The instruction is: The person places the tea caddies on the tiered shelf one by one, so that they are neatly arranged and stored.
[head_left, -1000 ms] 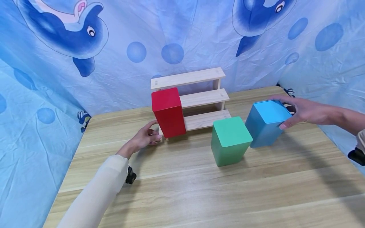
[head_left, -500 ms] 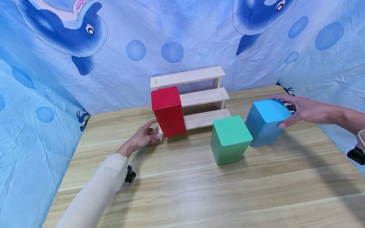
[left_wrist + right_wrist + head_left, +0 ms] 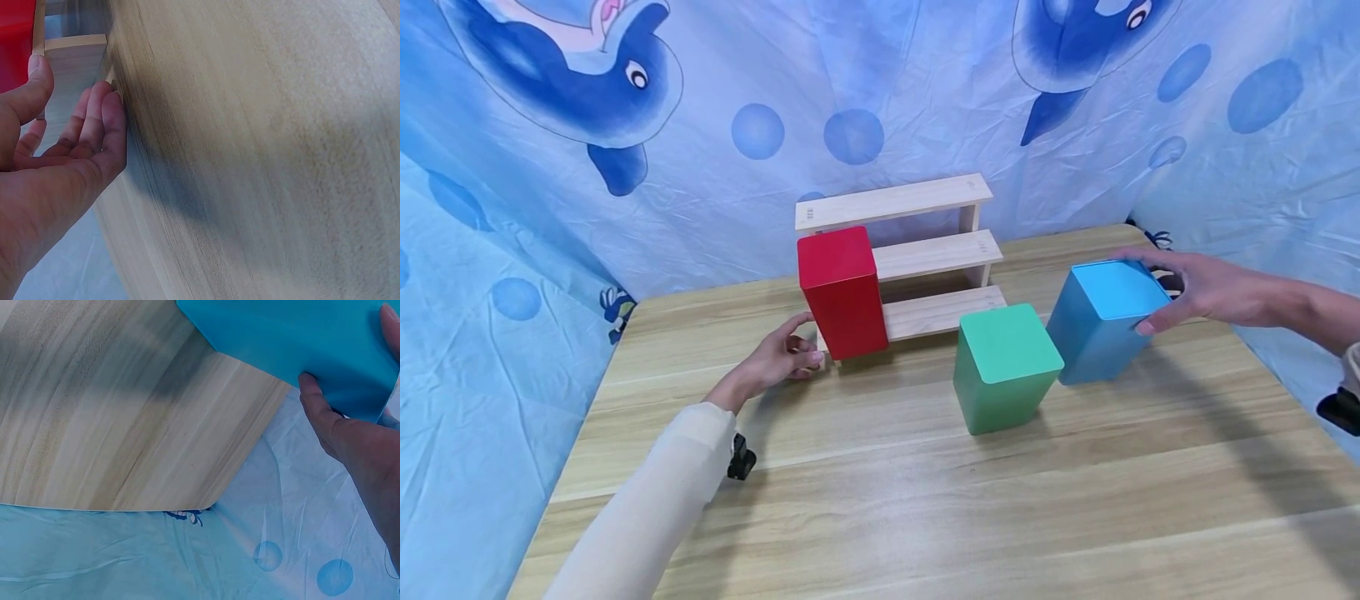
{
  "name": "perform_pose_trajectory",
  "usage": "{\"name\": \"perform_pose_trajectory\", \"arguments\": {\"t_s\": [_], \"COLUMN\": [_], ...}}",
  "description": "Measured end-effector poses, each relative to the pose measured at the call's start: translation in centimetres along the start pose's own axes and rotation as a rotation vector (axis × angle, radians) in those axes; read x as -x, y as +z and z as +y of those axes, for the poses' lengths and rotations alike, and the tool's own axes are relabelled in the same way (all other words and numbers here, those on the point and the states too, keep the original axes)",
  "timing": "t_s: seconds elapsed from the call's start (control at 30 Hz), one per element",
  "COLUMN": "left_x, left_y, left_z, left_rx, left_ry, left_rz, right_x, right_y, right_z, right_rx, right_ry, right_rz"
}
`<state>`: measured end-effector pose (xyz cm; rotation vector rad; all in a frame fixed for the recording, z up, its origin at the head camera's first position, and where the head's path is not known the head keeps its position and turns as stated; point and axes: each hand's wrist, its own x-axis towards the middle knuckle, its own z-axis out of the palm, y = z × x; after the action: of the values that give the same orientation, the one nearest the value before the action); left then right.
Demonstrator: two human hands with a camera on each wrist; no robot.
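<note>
A three-step wooden shelf (image 3: 940,314) stands at the back of the table. On the left end of its lowest step sits a red box (image 3: 846,304), upright. My left hand (image 3: 775,360) grips that end of the shelf; in the left wrist view the thumb (image 3: 39,81) lies on the board's edge and the other fingers curl beside the side panel (image 3: 75,65). My right hand (image 3: 1213,287) holds a blue box (image 3: 1093,333) near its top, thumb on the near face, the far fingertips partly hidden. A green box (image 3: 1007,367) stands just left of the blue one.
The wooden table (image 3: 880,508) has a back right corner close behind the blue box. A blue curtain (image 3: 910,75) with printed dolphins hangs behind the shelf and along both sides.
The blue box and my right hand have shifted very slightly right. My left hand, the shelf, the red box and the green box stay in place; the view moves only a little.
</note>
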<state>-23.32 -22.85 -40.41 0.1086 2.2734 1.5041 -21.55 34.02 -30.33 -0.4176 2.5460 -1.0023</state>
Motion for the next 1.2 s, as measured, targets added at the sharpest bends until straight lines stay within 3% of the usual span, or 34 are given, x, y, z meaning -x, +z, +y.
{"name": "perform_pose_trajectory", "arguments": {"t_s": [0.43,1.2], "left_x": [0.0,-0.1], "left_y": [-0.2,0.0], "left_z": [0.2,-0.1], "left_rx": [-0.019,-0.019], "left_ry": [-0.005,-0.002], "left_rz": [-0.002,0.004], "right_x": [-0.4,-0.2], "right_y": [-1.8,-3.8], "right_z": [-0.8,-2.0], "right_rx": [0.124,0.147], "right_ry": [0.07,0.068], "right_rz": [0.04,0.072]}}
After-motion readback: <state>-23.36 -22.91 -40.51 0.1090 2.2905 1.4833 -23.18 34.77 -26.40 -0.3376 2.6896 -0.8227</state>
